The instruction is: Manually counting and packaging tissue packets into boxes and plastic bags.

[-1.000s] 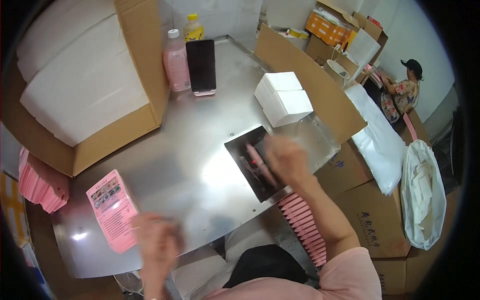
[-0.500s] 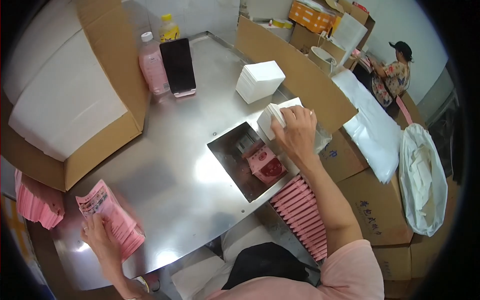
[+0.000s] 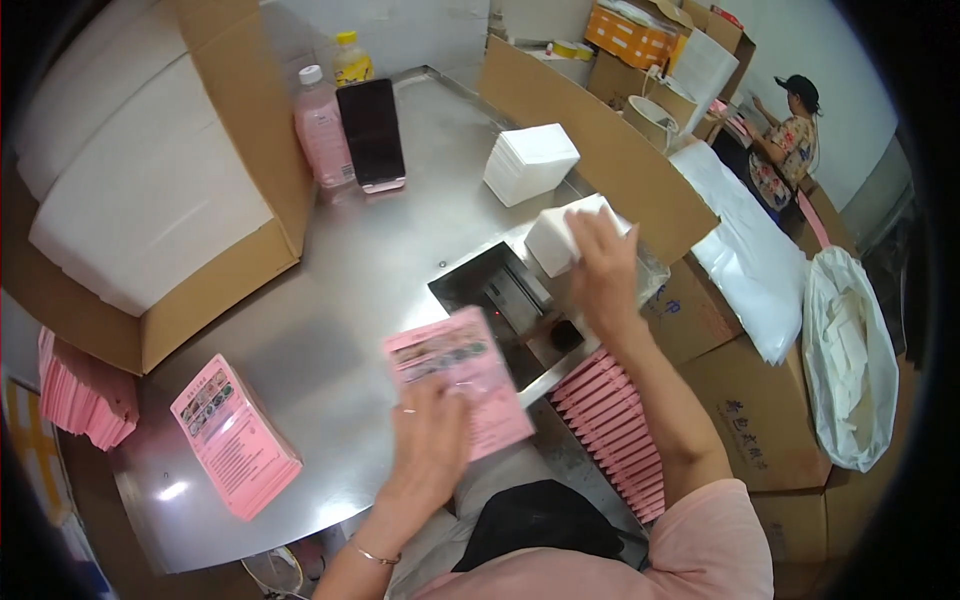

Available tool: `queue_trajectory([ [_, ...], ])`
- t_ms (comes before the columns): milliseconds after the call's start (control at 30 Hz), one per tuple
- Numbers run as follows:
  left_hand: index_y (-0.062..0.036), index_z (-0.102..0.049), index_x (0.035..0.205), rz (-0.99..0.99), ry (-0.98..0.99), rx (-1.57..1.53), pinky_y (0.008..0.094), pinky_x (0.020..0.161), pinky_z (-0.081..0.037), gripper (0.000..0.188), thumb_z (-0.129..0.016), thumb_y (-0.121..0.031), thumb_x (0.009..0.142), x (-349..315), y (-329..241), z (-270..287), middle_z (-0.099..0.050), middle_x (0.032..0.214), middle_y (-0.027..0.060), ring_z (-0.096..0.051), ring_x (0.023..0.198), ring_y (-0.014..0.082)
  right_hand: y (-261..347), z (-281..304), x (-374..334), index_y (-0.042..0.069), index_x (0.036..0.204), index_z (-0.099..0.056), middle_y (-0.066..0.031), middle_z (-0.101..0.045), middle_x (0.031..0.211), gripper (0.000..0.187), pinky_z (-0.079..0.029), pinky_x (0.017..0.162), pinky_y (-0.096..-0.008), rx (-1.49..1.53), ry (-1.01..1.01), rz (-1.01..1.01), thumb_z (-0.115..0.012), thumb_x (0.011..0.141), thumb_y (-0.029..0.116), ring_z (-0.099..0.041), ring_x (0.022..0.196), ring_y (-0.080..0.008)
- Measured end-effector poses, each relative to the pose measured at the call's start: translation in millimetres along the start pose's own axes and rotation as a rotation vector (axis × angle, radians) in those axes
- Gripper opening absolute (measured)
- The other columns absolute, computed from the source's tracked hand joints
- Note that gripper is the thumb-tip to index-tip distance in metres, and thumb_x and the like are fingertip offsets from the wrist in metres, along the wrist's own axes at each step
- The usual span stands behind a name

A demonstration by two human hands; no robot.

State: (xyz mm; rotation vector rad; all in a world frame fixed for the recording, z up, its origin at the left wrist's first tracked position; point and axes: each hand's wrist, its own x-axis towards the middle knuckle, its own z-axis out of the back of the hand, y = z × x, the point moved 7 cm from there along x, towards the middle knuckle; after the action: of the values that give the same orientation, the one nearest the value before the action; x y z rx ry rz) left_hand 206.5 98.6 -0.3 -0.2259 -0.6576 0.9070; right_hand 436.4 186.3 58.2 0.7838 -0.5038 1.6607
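Note:
My left hand (image 3: 432,435) is closed on a flat pink printed sheet (image 3: 485,395), held over the front edge of the steel table beside a rectangular opening (image 3: 470,275). A matching stack of pink printed sheets (image 3: 238,440) lies at the left. My right hand (image 3: 605,275), slightly blurred, is at a block of folded white tissues (image 3: 552,243) just beyond the opening. Its fingers are stretched and apart, and I see nothing held in them. Another white tissue block (image 3: 530,165) stands farther back. Inside the opening are a metal plate and a small red light.
A large carton (image 3: 215,130) of white stacks stands at left, with a phone (image 3: 370,135) and bottles (image 3: 323,130) behind. Pink packs (image 3: 610,430) line up below the table's right edge. Cartons and a white bag (image 3: 850,360) are at right; a person (image 3: 785,150) sits beyond.
My left hand has moved right from the pink stack, carrying a sheet. The pink pack in the opening is gone from view. My right hand's fingers have loosened from the tissue block.

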Motion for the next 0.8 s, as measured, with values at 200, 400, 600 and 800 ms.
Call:
queue_trajectory([
  [200,-0.0005,-0.055,0.130,0.055,0.005,0.013,0.0562,0.103,-0.037,0.075,-0.082,-0.027,0.065,-5.1,21.9,18.0,-0.041,0.146,0.0291,-0.041,0.135,0.0461,157.9,21.7,-107.5,0.005,0.125,-0.062,-0.0154,-0.062,0.119,0.047,-0.030,0.109,-0.0685,0.550,0.319,0.612,-0.063,0.080,0.017,-0.056,0.119,-0.0371],
  [400,-0.0032,-0.054,0.133,0.195,-0.051,0.273,0.0610,0.102,-0.032,0.079,-0.081,-0.038,0.067,13.2,12.9,19.3,-0.037,0.150,0.0284,-0.034,0.140,0.0475,162.5,-28.9,-39.6,0.003,0.109,-0.064,-0.0121,-0.064,0.108,0.034,-0.039,0.103,-0.0646,0.214,0.587,0.458,-0.063,0.078,0.015,-0.064,0.096,-0.0307],
  [600,-0.0133,-0.061,0.127,0.278,-0.008,0.405,0.0497,0.089,-0.035,0.066,-0.076,-0.046,0.071,-4.7,22.2,28.4,-0.046,0.138,0.0250,-0.047,0.115,0.0420,64.6,31.4,4.1,-0.002,0.106,-0.062,-0.0169,-0.061,0.098,0.029,-0.046,0.078,-0.0456,-0.048,0.086,0.145,-0.066,0.079,0.009,-0.058,0.085,-0.0361],
  [800,-0.0118,-0.064,0.119,0.236,-0.120,0.440,0.0499,0.090,-0.033,0.054,-0.074,-0.046,0.078,5.1,17.3,24.8,-0.052,0.123,0.0214,-0.046,0.103,0.0378,-26.2,-9.1,-0.1,0.002,0.089,-0.070,-0.0139,-0.056,0.085,0.014,-0.046,0.076,-0.0435,-0.107,0.086,-0.128,-0.065,0.089,0.015,-0.055,0.086,-0.0313],
])
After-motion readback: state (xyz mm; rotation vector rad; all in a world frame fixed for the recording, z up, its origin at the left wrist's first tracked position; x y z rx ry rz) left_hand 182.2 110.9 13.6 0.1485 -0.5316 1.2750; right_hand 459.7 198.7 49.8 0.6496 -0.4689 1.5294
